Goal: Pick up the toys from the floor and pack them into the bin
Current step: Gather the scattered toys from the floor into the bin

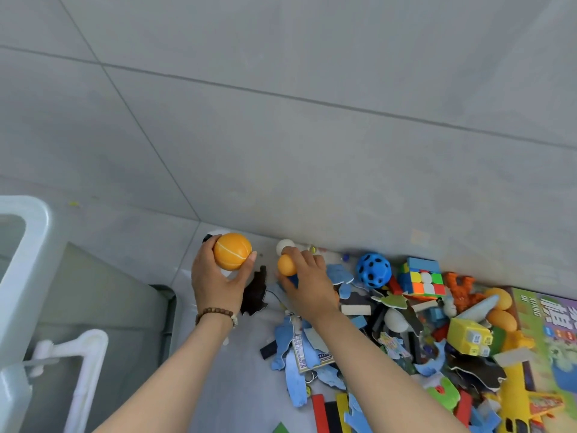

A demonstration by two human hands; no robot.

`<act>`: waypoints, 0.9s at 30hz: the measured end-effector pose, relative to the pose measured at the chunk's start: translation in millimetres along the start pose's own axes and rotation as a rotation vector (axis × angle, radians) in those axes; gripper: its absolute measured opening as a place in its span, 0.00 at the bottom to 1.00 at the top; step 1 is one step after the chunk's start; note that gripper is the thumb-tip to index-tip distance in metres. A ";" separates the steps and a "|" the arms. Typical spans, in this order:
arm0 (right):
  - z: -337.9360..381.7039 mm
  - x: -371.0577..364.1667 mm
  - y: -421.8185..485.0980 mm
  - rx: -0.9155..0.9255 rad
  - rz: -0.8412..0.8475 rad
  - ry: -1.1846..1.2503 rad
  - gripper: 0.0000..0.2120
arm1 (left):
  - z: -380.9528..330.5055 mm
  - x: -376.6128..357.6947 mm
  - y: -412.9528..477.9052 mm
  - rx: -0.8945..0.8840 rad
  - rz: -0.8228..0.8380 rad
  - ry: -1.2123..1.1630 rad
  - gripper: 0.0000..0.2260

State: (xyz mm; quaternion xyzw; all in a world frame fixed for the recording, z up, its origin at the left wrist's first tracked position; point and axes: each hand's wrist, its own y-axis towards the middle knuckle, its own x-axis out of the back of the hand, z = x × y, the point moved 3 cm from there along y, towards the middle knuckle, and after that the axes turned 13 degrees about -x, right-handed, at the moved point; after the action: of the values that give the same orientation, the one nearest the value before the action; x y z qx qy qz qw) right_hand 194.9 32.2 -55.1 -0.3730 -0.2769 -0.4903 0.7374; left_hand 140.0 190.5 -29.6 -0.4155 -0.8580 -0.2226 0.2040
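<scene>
The left hand point(215, 279) is curled round a large orange ball point(232, 255) w/ pale seam lines: thumb on the ball's right side, fingers wrapped behind it, palm underneath. A beaded bracelet point(215, 312) sits on that wrist. Something white shows behind the ball; can't tell what. The right hand point(309, 282) is bent over a small orange ball point(287, 265), pinching it btwn thumb and fingertips; can't tell whether it's off the floor. A white ball point(284, 245) lies just beside it, on the far side. The bin point(37, 220), white w/ a thick rounded rim, is at the frame's left edge, well apart from both hands. The rest of the toys are heaped to the right on the pale floor point(237, 364), along the foot of a grey tiled wall point(312, 151). Among them are a blue ball w/ dark holes point(373, 270), a colour cube point(423, 279), an orange figure point(462, 289), a yellow block point(468, 339) and a yellow toy gun point(515, 401). Lots of flat blue puzzle pcs point(295, 385) are scattered nearer the person. A green printed box point(555, 323) lies at the far right, partly under the heap. A dark flat piece point(256, 292) lies btwn the two hands. The wall fills the whole upper half, tile joints running diagonally.
</scene>
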 end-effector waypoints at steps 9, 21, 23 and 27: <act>-3.0 9.5 -0.9 0.036 0.044 -0.127 0.17 | 0.8 -0.9 -1.9 -0.024 0.051 0.060 0.29; -23.1 12.1 3.8 -0.229 0.042 0.278 0.17 | 12.8 -6.9 -10.6 -0.102 0.265 0.229 0.31; -24.6 11.7 6.3 -0.253 0.042 0.445 0.16 | 13.2 -7.3 -13.4 -0.090 0.284 0.260 0.31; -25.6 24.0 7.4 -0.310 0.012 0.783 0.13 | 13.4 -9.1 -13.5 -0.086 0.285 0.259 0.31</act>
State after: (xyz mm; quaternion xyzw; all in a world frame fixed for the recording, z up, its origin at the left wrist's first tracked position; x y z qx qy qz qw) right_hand 211.6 0.5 -53.2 -0.2666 0.1034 -0.6265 0.7251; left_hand 132.1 184.8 -48.3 -0.5088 -0.7469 -0.2796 0.3242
